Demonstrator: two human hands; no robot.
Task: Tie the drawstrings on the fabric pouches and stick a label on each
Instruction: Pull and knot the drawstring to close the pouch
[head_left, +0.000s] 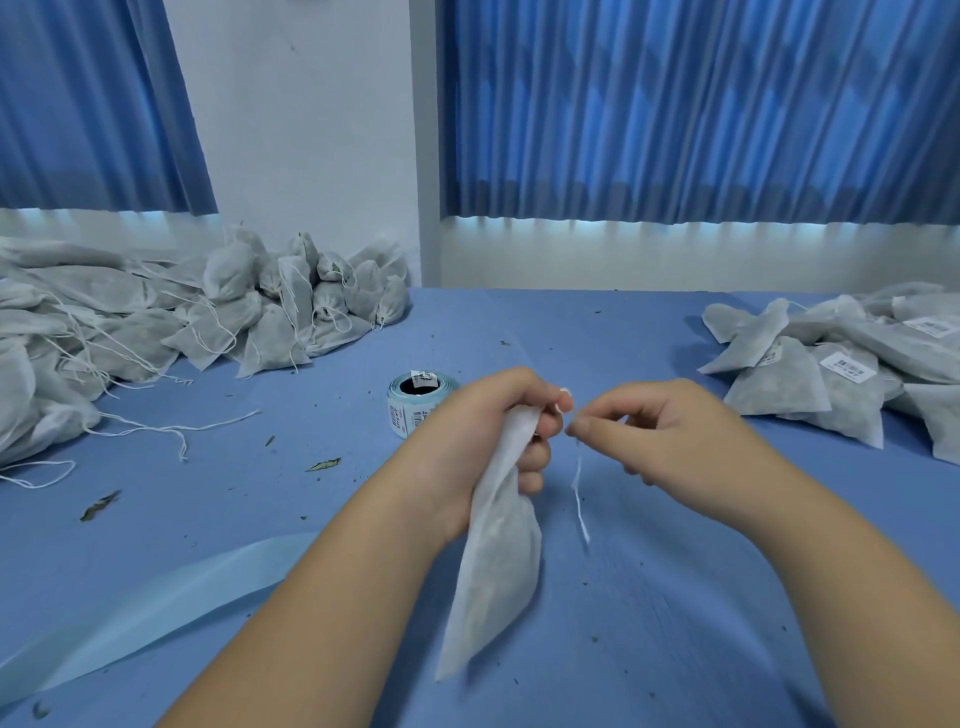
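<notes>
Centrally, above the surface (649, 597), the left hand (488, 441) clenches the neck of 1 pouch (498, 566) while the right hand (654, 431) pinches its drawstring (579, 493); pulling steadily outward with the neck bunched should seat the knot.

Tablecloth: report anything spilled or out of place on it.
Dried leaf fragments litter the blue tablecloth, the largest left of the left hand, apparently spilled from the pouches. A pale blue backing strip trails loose across the near left corner.
</notes>
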